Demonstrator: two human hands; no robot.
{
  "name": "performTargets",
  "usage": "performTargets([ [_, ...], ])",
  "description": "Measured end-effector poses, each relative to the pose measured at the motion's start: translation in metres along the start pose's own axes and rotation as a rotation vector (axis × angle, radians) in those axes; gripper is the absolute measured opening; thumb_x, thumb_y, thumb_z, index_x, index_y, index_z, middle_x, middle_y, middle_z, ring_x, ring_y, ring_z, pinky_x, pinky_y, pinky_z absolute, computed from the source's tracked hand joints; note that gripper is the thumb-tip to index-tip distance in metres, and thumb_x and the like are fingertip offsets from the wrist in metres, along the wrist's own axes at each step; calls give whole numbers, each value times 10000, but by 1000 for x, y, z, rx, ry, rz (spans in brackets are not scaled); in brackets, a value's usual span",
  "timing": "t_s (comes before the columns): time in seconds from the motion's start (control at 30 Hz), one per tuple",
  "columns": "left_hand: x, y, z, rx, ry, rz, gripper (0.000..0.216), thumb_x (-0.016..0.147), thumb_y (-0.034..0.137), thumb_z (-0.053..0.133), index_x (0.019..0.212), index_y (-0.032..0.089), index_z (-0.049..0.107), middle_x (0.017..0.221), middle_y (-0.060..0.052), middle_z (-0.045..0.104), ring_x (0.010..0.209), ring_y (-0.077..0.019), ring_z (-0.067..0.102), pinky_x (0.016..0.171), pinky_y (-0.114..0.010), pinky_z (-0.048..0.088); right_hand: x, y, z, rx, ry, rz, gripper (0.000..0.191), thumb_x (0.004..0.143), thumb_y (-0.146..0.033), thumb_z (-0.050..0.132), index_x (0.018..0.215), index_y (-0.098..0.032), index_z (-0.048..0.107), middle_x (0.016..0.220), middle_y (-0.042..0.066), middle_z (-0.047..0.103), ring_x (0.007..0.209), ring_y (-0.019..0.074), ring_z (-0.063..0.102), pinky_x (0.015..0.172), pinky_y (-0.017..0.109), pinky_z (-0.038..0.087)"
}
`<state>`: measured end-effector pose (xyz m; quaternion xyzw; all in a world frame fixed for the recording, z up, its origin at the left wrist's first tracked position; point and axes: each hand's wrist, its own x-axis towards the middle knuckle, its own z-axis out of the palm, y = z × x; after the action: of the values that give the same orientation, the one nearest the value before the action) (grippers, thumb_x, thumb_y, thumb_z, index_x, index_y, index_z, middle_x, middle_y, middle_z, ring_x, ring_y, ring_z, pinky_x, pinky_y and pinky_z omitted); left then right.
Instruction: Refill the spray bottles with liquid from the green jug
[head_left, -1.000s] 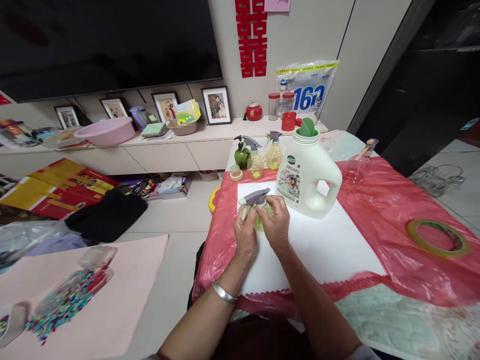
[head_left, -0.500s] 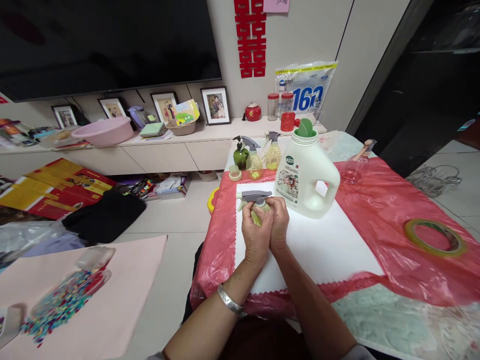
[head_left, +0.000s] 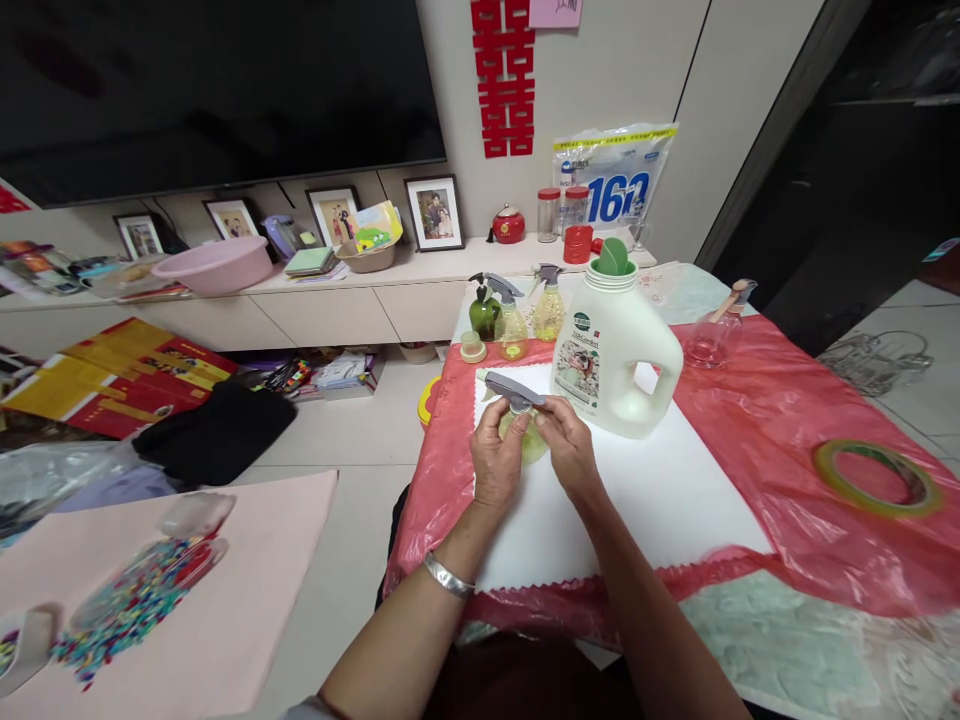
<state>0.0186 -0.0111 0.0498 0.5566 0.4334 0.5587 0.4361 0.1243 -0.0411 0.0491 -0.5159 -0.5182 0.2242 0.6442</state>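
The left hand point(head_left: 497, 462) and right hand point(head_left: 573, 450) have their fingers closed on the spray bottle point(head_left: 533, 448) over the white sheet point(head_left: 637, 500), its spray head point(head_left: 514, 389) apparently seated, though whether fully tightened I cannot tell

Grey on the held spray top point(head_left: 514, 389), light yellow-green on its bottle point(head_left: 532, 448). Creamy white on the jug point(head_left: 619, 330), with leafy green for the scoop point(head_left: 613, 256). Bright white on the mat point(head_left: 637, 510), see-through red on the plastic sheet point(head_left: 780, 420), pale green with swirly marks on the tabletop point(head_left: 795, 650). Soft pink on the basin point(head_left: 214, 268), and mixed blue, red and green on the beads point(head_left: 131, 610).
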Motion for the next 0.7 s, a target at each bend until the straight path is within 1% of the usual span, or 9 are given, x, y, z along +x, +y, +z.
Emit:
performTargets([
  [0.07,2,-3,0,-6,-18,44,344,844,406,684,1125,208,686,1161,-95,712,1118,-247,647,1033,-420,476,5,-4,-4,-2,-52,13,297,951,-337,491,1171,-234,663,1138,58,631,1121,184,611,1024,357,487],
  [0.17,5,-6,1,34,20,115,325,852,436,683,1094,220,711,1125,-85,683,1117,-237,630,1038,-405,470,11,-8,-4,-19,-80,23,332,948,-370,512,1206,-250,683,1126,57,627,1126,189,604,1028,349,482],
  [0.3,5,-6,2,55,54,148,309,862,444,674,1071,224,732,1072,-74,655,1094,-222,625,1001,-376,488,14,-7,-1,-32,-77,24,319,931,-378,532,1152,-238,714,1072,63,625,1059,193,616,994,349,497],
  [0.4,3,-1,3,-23,54,123,295,856,404,690,1089,224,708,1078,-64,681,1077,-207,637,1002,-369,490,14,-8,-3,-33,-77,11,270,914,-373,568,1084,-233,724,1066,62,636,1062,196,616,993,352,491],
  [0.53,0,8,3,-166,41,27,234,822,333,715,1013,204,678,1024,-50,728,971,-190,680,930,-351,530,11,-10,-1,-40,-31,-6,217,898,-354,597,1037,-224,704,1039,58,638,1035,200,619,977,376,492],
  [0.6,0,12,2,-146,31,4,196,831,308,689,994,199,694,1011,-51,746,969,-193,690,933,-355,532,8,-8,4,-43,17,-6,206,894,-347,604,1035,-219,683,1030,60,625,1026,203,617,969,393,502],
  [0.7,-1,14,-1,-98,8,3,214,865,308,634,1034,205,715,1059,-58,755,1020,-204,690,958,-366,529,3,-4,11,-41,86,3,206,879,-332,623,1043,-209,650,1041,64,602,1024,203,616,963,407,518],
])
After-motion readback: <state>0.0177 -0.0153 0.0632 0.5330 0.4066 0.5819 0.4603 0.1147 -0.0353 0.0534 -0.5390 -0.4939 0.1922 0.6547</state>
